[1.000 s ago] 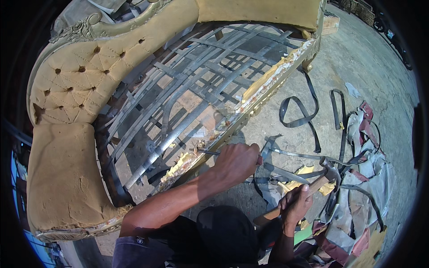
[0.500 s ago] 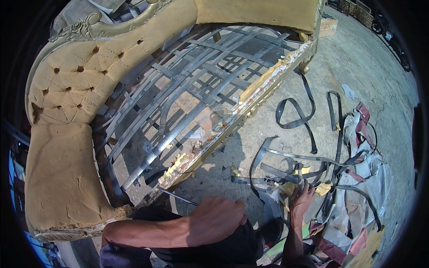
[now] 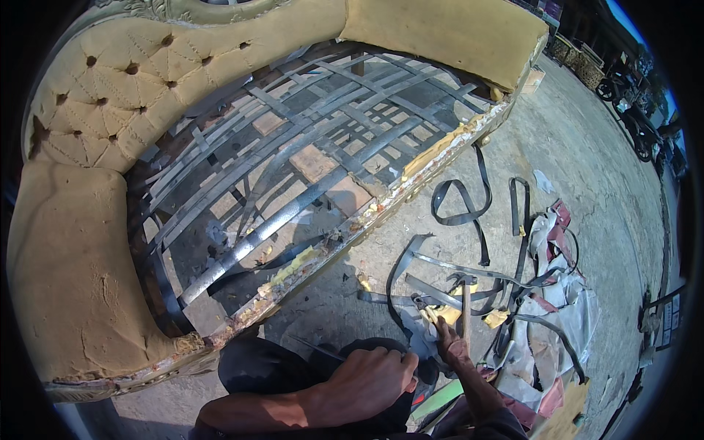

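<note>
My left hand (image 3: 370, 374) is closed in a fist over my dark-clothed knees. From it sticks out a thin metal-shafted tool (image 3: 317, 347), blurred against the dark cloth; its grip is hidden. My right hand (image 3: 451, 346) is down by the floor with its fingers stretched forward, close to a hammer (image 3: 466, 312) with a wooden handle. Pale yellow foam scraps (image 3: 446, 314) and dark webbing strips (image 3: 429, 290) lie around the fingertips. Ahead of me stands a stripped sofa frame (image 3: 293, 293), its seat criss-crossed with grey webbing (image 3: 257, 238).
Tan padding covers the tufted backrest (image 3: 110, 81) and the near armrest (image 3: 70, 264). Long black straps (image 3: 469, 216) curl over the concrete at right. Torn grey and maroon cloth (image 3: 557, 323) is heaped beside my right arm. Motorcycles (image 3: 638, 132) stand far right.
My right hand has shifted left, off the hammer's handle, which now shows. My left hand has come down nearer my knees, its tool drawn back from the frame's front rail. The whole view has shifted.
</note>
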